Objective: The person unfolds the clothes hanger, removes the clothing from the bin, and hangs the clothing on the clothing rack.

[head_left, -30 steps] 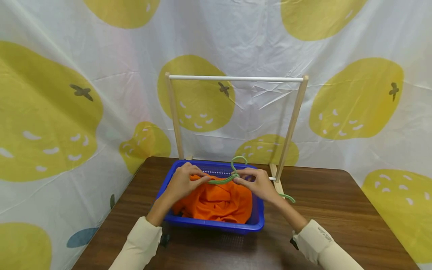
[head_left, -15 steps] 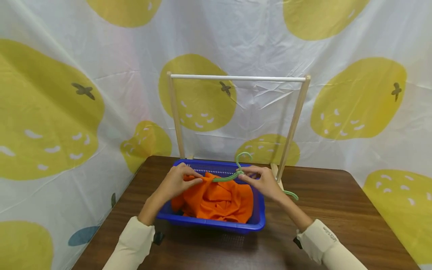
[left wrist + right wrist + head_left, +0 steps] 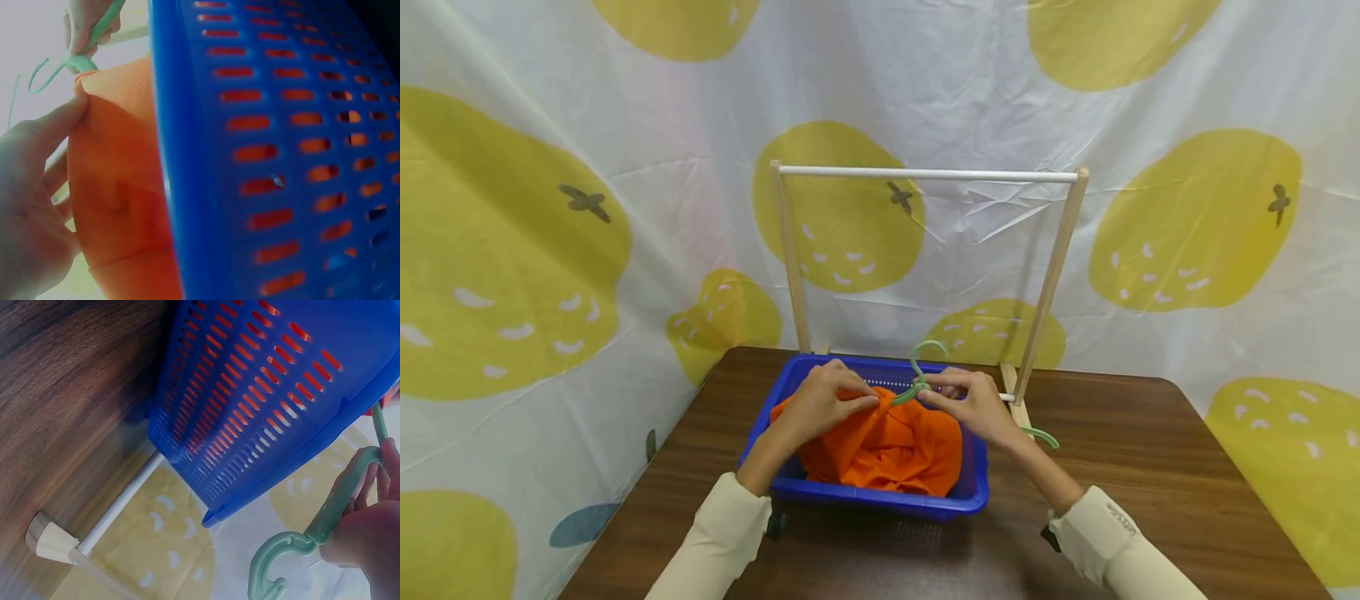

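A white curtain (image 3: 977, 92) printed with large yellow fruits (image 3: 1195, 221) hangs behind and beside a brown wooden table (image 3: 1150, 475) with rounded corners.

Lower centre shows crumpled orange cloth (image 3: 902, 450), a slotted blue plastic basket (image 3: 880, 497), a curved light-green hanger (image 3: 908, 394); above, yellow fruits (image 3: 1195, 221) pattern the white fabric curtain (image 3: 880, 67).

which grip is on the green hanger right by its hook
The right grip: its fingers hold the green hanger just below the hook, whereas the left grip pinches the orange cloth.
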The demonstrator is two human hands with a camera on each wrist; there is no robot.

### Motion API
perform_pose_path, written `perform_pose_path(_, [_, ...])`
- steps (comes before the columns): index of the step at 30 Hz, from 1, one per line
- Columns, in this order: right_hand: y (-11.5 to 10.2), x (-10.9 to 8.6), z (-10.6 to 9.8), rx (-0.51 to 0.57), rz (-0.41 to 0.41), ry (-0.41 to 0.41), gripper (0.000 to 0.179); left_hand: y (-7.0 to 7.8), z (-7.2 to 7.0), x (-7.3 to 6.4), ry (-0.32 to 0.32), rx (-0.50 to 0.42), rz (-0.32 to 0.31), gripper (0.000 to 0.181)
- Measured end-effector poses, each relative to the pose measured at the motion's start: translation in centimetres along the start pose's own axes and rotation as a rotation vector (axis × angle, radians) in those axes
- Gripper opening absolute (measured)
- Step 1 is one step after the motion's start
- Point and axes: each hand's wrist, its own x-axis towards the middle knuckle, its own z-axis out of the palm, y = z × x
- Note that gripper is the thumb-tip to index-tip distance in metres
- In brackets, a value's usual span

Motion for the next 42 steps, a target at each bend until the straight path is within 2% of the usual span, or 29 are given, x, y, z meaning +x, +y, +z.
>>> perform_pose_path(4, [0.0,0.0,0.1,-0.003,0.005,-0.008,0.025,0.2,0.3,0.0,0.004,0.003,-0.014,0.006])
perform_pose_path(7, [0.0,0.0,0.0,0.007,-0.002,-0.003,0.025,0.1,0.1,-0.2,0.034,0.011,-0.021,0.01])
perform_pose_path(14, [0.0,-0.2,-0.6,0.028,-0.036,0.035,0.024,-0.4,-2.4,-1.2,0.135,0.027,-0.045,0.019])
perform_pose_path(19, [0.2,-0.3,-0.8,0.052,-0.018,0.038,0.023,-1.2,-3.6,-2.4,0.108,0.063,-0.108,0.022])
perform_pose_path(23, [0.1,-0.3,-0.8,0.061,-0.01,0.028,0.024,-1.4,-3.5,-3.0,0.055,0.036,-0.148,0.018])
perform_pose_path(25, [0.0,-0.2,-0.7,0.056,-0.022,0.029,0.024,-1.3,-3.3,-3.1,0.049,0.019,-0.154,0.015])
perform_pose_path(29, [-0.5,-0.2,-0.5,0.047,-0.016,0.03,0.024,-1.1,-2.8,-2.8,0.065,0.014,-0.125,0.01])
perform_pose_path(36, [-4.4,0.2,-0.2,0.053,-0.038,0.021,0.023,-0.3,-1.7,-1.6,0.091,-0.029,-0.045,0.009])
perform_pose_path(42, [-4.9,0.7,0.2,0.052,-0.033,0.015,0.024,0.4,-0.9,-0.8,0.104,-0.05,-0.003,0.009])
